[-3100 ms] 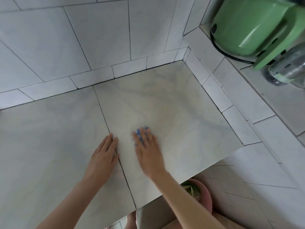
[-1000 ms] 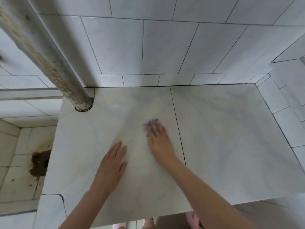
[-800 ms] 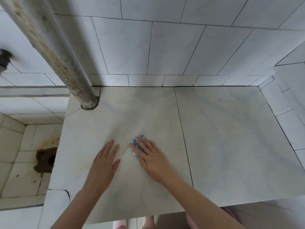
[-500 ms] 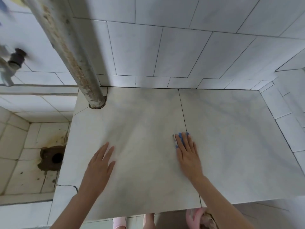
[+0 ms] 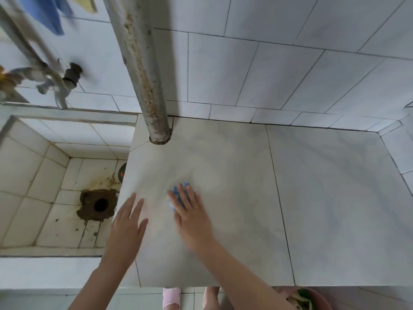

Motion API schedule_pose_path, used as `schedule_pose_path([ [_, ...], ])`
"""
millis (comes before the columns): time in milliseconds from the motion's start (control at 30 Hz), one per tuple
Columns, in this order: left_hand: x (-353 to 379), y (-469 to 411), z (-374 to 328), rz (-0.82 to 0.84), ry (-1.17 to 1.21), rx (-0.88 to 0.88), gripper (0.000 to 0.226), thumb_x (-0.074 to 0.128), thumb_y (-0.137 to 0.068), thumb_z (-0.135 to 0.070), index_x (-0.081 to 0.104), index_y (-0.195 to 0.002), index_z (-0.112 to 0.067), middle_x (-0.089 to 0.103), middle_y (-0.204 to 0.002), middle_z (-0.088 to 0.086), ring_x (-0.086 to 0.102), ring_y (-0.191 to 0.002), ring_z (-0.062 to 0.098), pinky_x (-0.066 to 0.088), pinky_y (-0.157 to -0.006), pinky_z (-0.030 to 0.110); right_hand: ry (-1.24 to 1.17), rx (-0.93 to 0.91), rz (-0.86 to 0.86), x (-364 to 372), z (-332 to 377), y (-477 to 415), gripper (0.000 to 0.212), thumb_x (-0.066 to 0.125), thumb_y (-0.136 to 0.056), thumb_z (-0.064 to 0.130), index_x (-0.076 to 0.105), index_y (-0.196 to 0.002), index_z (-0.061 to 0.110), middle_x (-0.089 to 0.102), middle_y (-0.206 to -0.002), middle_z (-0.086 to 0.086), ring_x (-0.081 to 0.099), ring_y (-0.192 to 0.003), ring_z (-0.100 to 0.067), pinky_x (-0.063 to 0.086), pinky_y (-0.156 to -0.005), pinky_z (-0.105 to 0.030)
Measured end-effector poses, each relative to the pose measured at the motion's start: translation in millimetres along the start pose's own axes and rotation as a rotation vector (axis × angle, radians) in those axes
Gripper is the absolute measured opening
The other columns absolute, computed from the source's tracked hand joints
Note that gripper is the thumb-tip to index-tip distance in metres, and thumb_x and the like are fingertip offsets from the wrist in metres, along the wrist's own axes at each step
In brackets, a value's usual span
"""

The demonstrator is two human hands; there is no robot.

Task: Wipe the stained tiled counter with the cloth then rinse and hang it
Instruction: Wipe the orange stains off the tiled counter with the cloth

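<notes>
My right hand [image 5: 192, 217] lies flat, pressing the blue cloth [image 5: 178, 193] onto the table [image 5: 324, 198] left of centre. My left hand [image 5: 127, 229] rests open and empty just beside it, near the sink [image 5: 33, 175] edge.

Two bare forearms enter from the lower edge, no sleeves visible on either up to the frame border. Left hand [image 5: 127, 229]: no rings, no watch, no bracelet seen at the wrist; nails short and unpainted as far as can be told. Right hand [image 5: 192, 217]: likewise bare, outline softened by blur, so fine detail is not readable. Below the counter edge, one pale pink rubber slipper with ribbed strap [image 5: 171, 297] on a foot; the second foot beside it partly hidden
</notes>
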State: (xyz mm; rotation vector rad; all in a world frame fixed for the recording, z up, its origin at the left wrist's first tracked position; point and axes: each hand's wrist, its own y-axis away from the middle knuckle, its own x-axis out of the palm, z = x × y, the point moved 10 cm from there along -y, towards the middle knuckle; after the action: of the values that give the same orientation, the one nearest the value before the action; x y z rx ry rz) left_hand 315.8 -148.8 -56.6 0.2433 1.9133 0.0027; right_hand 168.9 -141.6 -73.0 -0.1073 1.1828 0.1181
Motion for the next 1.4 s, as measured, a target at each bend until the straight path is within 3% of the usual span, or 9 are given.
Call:
schedule_pose_path([
  [133, -6.5, 4.3, 16.6, -0.017, 0.019, -0.052, 0.055, 0.063, -0.083, -0.013, 0.044, -0.134, -0.004, 0.035, -0.145, 0.015, 0.038, -0.13, 0.035, 0.039, -0.101, 0.05, 0.0, -0.27, 0.071, 7.0, 27.5, 37.2, 0.046, 0.036, -0.098, 0.025, 0.034, -0.144, 0.028, 0.03, -0.153, 0.003, 0.019, -0.144, -0.017, 0.02, -0.116, -0.034],
  [233, -9.5, 8.4, 23.2, -0.019, 0.029, -0.079, 0.055, 0.058, -0.087, -0.017, 0.039, -0.137, -0.008, 0.029, -0.149, 0.011, 0.032, -0.135, 0.031, 0.04, -0.102, 0.047, 0.048, -0.293, 0.078, -5.4, -3.0, 34.4, 0.042, 0.029, -0.101, 0.03, 0.038, -0.142, 0.029, 0.035, -0.15, 0.004, 0.025, -0.142, -0.015, 0.02, -0.114, -0.03],
  [367, -11.6, 13.2, 33.1, -0.015, 0.037, -0.106, 0.054, 0.054, -0.089, -0.021, 0.037, -0.139, -0.01, 0.026, -0.151, 0.008, 0.031, -0.135, 0.028, 0.04, -0.102, 0.046, 0.125, -0.025, 0.041, -30.8, -79.5, -15.2, 0.053, 0.011, -0.103, 0.036, 0.046, -0.138, 0.019, 0.044, -0.144, -0.004, 0.041, -0.134, -0.025, 0.022, -0.108, -0.031],
  [500, -11.5, 21.5, 45.7, -0.003, 0.057, -0.158, 0.054, 0.05, -0.091, -0.024, 0.033, -0.141, -0.013, 0.024, -0.151, 0.007, 0.027, -0.137, 0.026, 0.032, -0.107, 0.044, 0.081, 0.195, 0.007, -32.5, -104.0, -53.7, 0.064, -0.002, -0.091, 0.04, 0.021, -0.148, 0.021, 0.016, -0.157, -0.001, 0.005, -0.146, -0.021, 0.005, -0.115, -0.03],
  [567, -11.9, 25.2, 52.8, 0.005, 0.09, -0.19, 0.054, 0.047, -0.092, -0.025, 0.031, -0.142, -0.014, 0.02, -0.153, 0.004, 0.023, -0.139, 0.025, 0.029, -0.108, 0.044, 0.06, 0.223, -0.014, -26.7, -85.6, -70.8, 0.063, 0.004, -0.09, 0.036, 0.027, -0.147, 0.019, 0.023, -0.155, -0.004, 0.011, -0.145, -0.025, 0.014, -0.115, -0.036],
  [733, -13.8, 28.3, 64.0, 0.01, 0.106, -0.194, 0.053, 0.047, -0.092, -0.025, 0.031, -0.142, -0.015, 0.017, -0.154, 0.002, 0.024, -0.138, 0.024, 0.037, -0.103, 0.048, 0.01, -0.028, 0.032, 10.2, 6.7, -81.8, 0.047, 0.029, -0.092, 0.024, 0.047, -0.136, 0.02, 0.047, -0.142, -0.008, 0.041, -0.133, -0.031, 0.041, -0.104, -0.041],
  [1033, -16.6, 30.8, 66.9, 0.006, 0.145, -0.17, 0.052, 0.05, -0.091, -0.021, 0.034, -0.14, -0.014, 0.023, -0.152, 0.005, 0.027, -0.137, 0.025, 0.035, -0.105, 0.046, 0.026, -0.408, 0.115, 26.1, 70.8, 25.7, 0.046, 0.032, -0.101, 0.025, 0.028, -0.147, 0.026, 0.026, -0.155, 0.001, 0.014, -0.145, -0.019, 0.019, -0.116, -0.035],
  [1200, -23.1, 32.8, 62.6, 0.014, 0.139, -0.157, 0.051, 0.048, -0.092, -0.023, 0.034, -0.141, -0.015, 0.023, -0.152, 0.004, 0.025, -0.137, 0.025, 0.035, -0.105, 0.046, 0.091, -0.092, 0.055, -9.2, -27.9, 52.6, 0.047, 0.019, -0.102, 0.034, 0.034, -0.145, 0.023, 0.027, -0.154, 0.005, 0.014, -0.144, -0.012, 0.011, -0.117, -0.026],
  [1400, -17.9, 39.2, 60.2, 0.024, 0.13, -0.144, 0.052, 0.048, -0.092, -0.023, 0.033, -0.141, -0.014, 0.026, -0.151, 0.007, 0.028, -0.137, 0.028, 0.024, -0.111, 0.045, 0.059, 0.388, -0.023, -32.7, -118.6, 100.6, 0.055, 0.004, -0.097, 0.044, 0.004, -0.15, 0.027, -0.009, -0.157, 0.011, -0.011, -0.145, -0.008, -0.002, -0.117, -0.028],
])
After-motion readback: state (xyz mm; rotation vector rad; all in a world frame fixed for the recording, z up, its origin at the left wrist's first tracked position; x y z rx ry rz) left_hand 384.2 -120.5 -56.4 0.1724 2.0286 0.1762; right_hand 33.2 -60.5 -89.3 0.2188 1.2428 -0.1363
